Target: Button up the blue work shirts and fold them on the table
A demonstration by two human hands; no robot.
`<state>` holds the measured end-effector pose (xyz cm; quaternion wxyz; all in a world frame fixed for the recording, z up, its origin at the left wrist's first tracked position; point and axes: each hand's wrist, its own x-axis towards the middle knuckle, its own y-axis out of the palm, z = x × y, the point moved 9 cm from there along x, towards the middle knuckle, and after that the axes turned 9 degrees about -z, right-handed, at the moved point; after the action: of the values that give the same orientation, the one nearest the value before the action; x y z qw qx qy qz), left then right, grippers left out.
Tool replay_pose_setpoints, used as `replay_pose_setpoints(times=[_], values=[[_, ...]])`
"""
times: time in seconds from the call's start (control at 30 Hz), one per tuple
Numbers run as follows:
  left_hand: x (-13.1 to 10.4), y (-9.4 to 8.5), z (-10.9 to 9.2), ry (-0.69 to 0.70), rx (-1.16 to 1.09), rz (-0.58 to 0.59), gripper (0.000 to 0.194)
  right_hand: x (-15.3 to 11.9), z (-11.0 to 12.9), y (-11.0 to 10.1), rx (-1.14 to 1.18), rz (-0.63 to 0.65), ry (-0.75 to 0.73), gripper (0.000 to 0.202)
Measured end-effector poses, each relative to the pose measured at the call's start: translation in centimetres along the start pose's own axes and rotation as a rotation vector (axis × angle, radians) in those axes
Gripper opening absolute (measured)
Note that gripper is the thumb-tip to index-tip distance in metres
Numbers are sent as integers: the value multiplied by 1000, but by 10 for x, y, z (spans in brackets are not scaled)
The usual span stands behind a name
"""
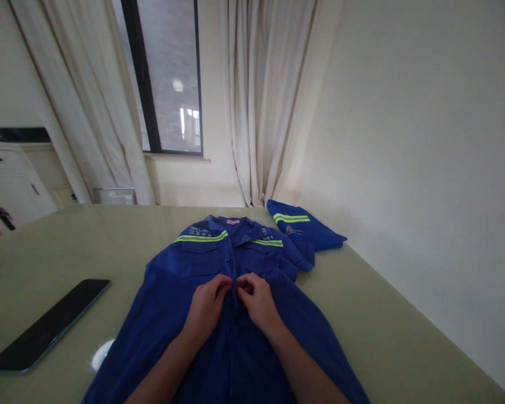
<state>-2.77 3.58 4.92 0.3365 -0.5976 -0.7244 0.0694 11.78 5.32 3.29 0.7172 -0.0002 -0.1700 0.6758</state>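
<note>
A blue work shirt (197,264) with yellow-green reflective stripes lies spread on the table, front side up, its collar at the far end. My left hand (210,297) pinches the front opening edge from the left, at about the middle of the shirt. Close beside it, my right hand (256,294) pinches the same placket from the right, fingertips nearly meeting those of the left. Any button between the fingers is hidden. One button (228,258) shows farther up the placket, between the chest pockets.
Behind the shirt on the right is a folded blue garment (315,227) with the same stripes. A black tablet-like slab (53,325) lies on the table (122,241) at left, near a partly covered white round object (102,353). A wall (425,168) borders the right side.
</note>
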Motion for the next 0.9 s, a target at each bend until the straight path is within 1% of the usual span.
replay_pose_setpoints(times=[0.07, 0.13, 0.2, 0.3, 0.43, 0.53, 0.67, 0.73, 0.8, 0.9], values=[[-1, 0, -2, -11, -29, 3, 20, 0, 2, 0, -59, -9, -33, 16], [-1, 1, -4, -26, -51, 11, 20, -1, 8, 0, -131, -26, -92, 17], [-2, 1, -3, -52, -77, 22, 18, -2, 13, 0, -179, -25, -121, 17], [-2, 1, 0, -78, -119, 25, 14, -4, 17, 0, -207, -22, -125, 15], [1, -1, 3, -70, -141, 34, 16, -2, 19, -5, -178, -56, -114, 11], [3, 0, 2, -39, -74, 79, 18, 1, 16, -8, -121, -72, -73, 8], [3, 4, -10, 96, -19, 153, 25, 5, 3, -7, -52, -57, 61, 2], [1, 6, -14, 139, 7, 178, 26, 5, -3, -6, -24, -44, 107, 3], [-2, 8, -12, 137, 72, 185, 25, 6, -7, -5, -7, -36, 138, 4], [-4, 6, -10, 133, 208, 153, 22, 6, -13, -3, 8, -21, 195, 6]])
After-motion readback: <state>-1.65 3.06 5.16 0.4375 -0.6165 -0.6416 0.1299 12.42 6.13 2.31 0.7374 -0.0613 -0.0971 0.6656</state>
